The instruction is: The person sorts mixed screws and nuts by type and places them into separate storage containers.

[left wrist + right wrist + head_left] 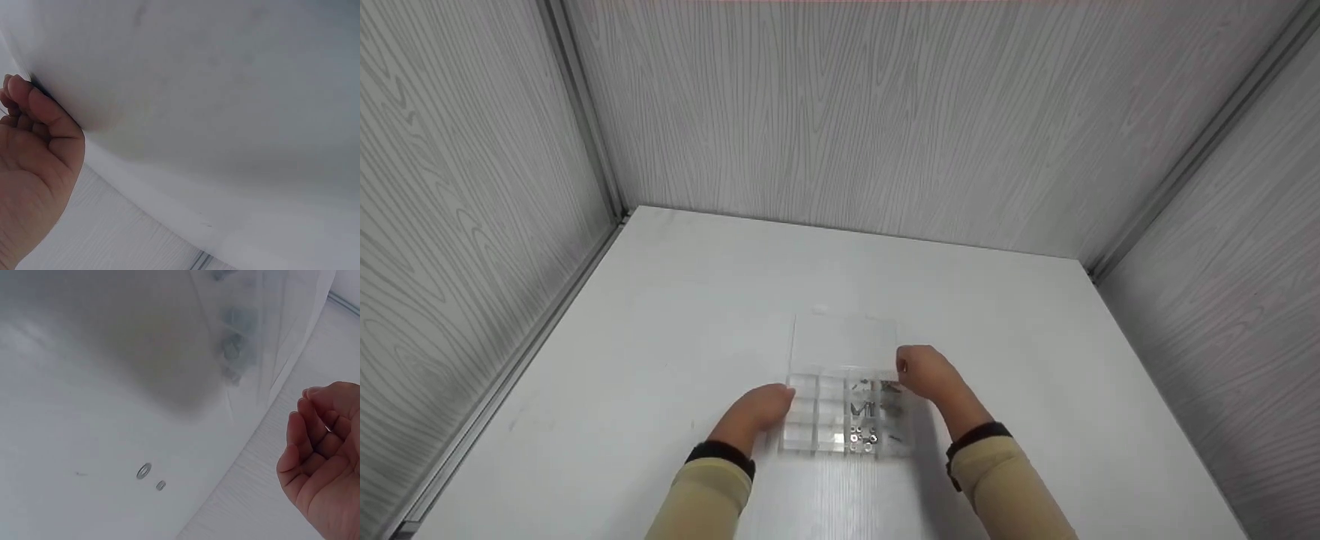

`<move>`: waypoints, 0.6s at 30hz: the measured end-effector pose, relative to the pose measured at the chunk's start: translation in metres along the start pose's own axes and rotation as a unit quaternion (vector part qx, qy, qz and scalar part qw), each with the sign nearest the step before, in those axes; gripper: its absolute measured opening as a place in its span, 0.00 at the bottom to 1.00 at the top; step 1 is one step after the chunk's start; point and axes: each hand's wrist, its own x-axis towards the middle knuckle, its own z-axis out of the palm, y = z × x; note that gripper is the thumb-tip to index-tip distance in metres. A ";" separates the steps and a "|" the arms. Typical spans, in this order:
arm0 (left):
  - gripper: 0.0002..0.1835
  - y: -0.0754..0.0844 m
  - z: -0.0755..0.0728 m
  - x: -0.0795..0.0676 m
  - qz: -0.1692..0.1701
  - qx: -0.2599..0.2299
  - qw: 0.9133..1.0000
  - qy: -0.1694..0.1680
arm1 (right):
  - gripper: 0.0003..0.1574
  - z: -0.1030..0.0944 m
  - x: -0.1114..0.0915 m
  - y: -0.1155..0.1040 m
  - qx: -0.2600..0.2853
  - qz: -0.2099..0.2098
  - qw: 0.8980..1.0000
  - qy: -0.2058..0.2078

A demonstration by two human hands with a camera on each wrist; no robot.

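A clear plastic compartment box (816, 411) lies on the white table with its transparent lid (844, 341) folded back behind it. Its right-hand columns hold small metal hardware, including nuts (864, 439) and screws (862, 409); the left columns look bare. My left hand (765, 405) grips the box's left side, thumb at the rim; in the left wrist view its fingers (42, 109) are curled. Over the back right compartment is my right hand (924, 371), fingers curled and fingertips (308, 395) drawn together with the thumb. Nothing shows between them.
Two small metal rings (144, 471) lie on a white surface in the right wrist view. The white table (697, 300) is bounded by grey wood-grain panels (840, 112) at the back and both sides.
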 end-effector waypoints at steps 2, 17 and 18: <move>0.27 0.000 0.000 -0.001 -0.001 -0.001 1.000 -0.001 | 0.09 -0.001 -0.003 0.011 -0.004 -0.001 1.000 0.011; 0.27 0.001 -0.001 0.000 -0.002 0.000 1.000 -0.005 | 0.06 0.010 -0.024 0.064 -0.018 0.130 0.987 -0.087; 0.27 0.001 -0.001 -0.001 -0.002 -0.001 1.000 -0.005 | 0.05 0.012 -0.024 0.066 -0.019 0.128 0.988 -0.087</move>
